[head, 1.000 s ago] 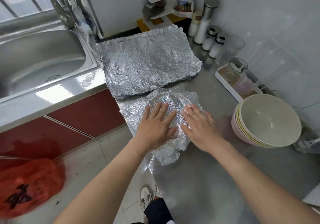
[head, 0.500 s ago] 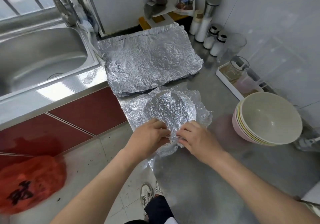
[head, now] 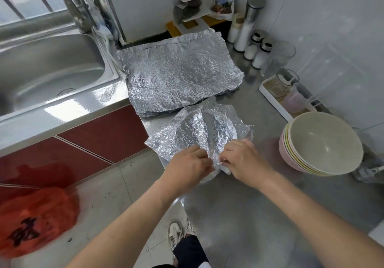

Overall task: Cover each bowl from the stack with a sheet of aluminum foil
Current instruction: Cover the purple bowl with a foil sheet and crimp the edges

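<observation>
I judge the job barely begun: one bowl is being wrapped and none is finished. My left hand [head: 188, 164] and right hand [head: 244, 160] sit side by side, each with fingers curled, pinching the near edge of a foil sheet [head: 207, 128]. The sheet lies draped and ridged over a bowl [head: 207, 178] just beyond my knuckles, and only a pale sliver of the bowl shows between my wrists. The sheet's far edges flare loose, so the tucking is not done. Right of my right hand, apart from it, the stack of bowls [head: 324, 143] sits uncovered, about four by the rims. Beyond both hands lies the pile of spare foil [head: 178, 74]. The red bag [head: 33, 222], low to the left of my left arm, bears black characters too blurred to read.
</observation>
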A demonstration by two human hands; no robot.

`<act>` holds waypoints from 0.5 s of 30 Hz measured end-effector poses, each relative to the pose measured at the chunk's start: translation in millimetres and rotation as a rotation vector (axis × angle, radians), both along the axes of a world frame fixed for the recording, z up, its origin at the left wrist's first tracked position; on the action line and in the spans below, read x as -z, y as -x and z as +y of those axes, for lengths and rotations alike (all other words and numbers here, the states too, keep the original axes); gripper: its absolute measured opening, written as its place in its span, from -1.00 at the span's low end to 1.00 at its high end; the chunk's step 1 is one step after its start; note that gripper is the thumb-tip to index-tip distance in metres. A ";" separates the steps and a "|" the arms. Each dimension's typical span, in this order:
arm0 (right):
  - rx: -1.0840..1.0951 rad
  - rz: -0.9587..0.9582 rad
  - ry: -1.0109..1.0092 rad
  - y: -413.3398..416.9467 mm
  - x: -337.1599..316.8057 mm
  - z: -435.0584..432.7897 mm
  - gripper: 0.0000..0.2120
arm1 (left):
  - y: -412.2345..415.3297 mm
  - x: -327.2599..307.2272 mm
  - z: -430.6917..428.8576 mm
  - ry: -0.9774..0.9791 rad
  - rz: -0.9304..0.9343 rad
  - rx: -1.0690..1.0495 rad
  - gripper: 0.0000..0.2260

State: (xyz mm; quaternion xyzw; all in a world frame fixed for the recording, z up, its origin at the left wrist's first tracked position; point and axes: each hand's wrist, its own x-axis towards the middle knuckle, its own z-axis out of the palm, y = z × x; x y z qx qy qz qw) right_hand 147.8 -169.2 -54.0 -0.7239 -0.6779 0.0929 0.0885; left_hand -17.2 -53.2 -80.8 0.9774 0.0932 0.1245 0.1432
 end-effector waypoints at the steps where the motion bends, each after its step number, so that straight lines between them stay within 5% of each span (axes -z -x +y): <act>1: 0.037 0.029 0.035 -0.9 -2.7 -1.1 -0.78 | -1.1 -3.3 -0.7 0.026 0.004 -0.011 -0.68; 4: 0.133 0.131 0.043 5.0 -5.5 -3.4 -0.68 | -0.8 -7.8 7.3 0.042 0.059 -0.076 -0.64; 11: 0.148 0.182 -0.035 36.6 9.6 1.7 -0.88 | 2.7 -13.2 13.9 0.006 0.422 -0.164 -0.38; 15: 0.110 0.089 -0.028 26.3 6.8 -1.6 -0.90 | 4.3 -16.6 14.7 0.034 0.368 -0.140 -0.42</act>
